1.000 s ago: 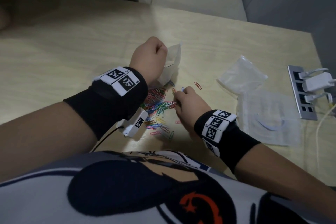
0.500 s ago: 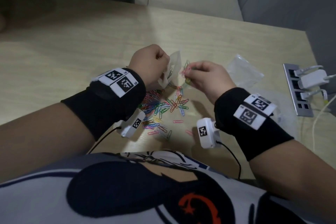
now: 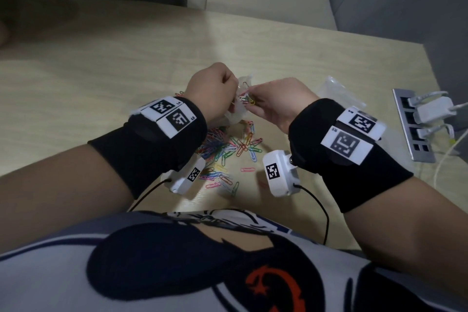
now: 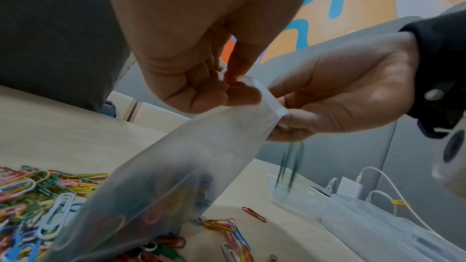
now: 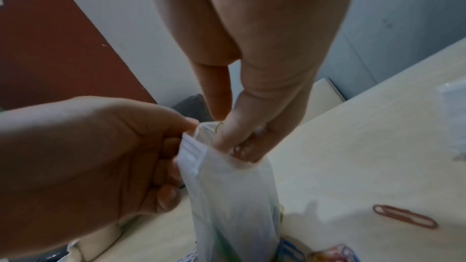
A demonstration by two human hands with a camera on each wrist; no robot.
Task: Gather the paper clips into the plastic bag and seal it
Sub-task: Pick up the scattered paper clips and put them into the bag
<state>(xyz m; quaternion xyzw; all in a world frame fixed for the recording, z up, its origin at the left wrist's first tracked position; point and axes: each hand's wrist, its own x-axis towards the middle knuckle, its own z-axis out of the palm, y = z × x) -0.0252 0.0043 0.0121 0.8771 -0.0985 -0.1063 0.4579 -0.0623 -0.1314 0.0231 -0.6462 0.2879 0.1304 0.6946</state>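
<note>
My left hand (image 3: 215,88) pinches the rim of a small clear plastic bag (image 3: 236,111) and holds it upright above the table. In the left wrist view the bag (image 4: 176,176) hangs down with several coloured clips inside. My right hand (image 3: 273,101) pinches a small bunch of paper clips (image 3: 247,100) at the bag's mouth; in the right wrist view its fingertips (image 5: 234,146) sit inside the bag's opening (image 5: 201,146). A pile of coloured paper clips (image 3: 222,149) lies on the table below both hands.
More clear plastic bags (image 3: 336,91) lie to the right. A grey power strip (image 3: 415,129) with white chargers and cables sits at the table's right edge. One red clip (image 5: 403,217) lies apart on the wooden table (image 3: 101,58).
My right hand lifted from the pile with a bunch of clips and came up to the bag's mouth. The left hand kept the bag raised and shifted slightly toward me.
</note>
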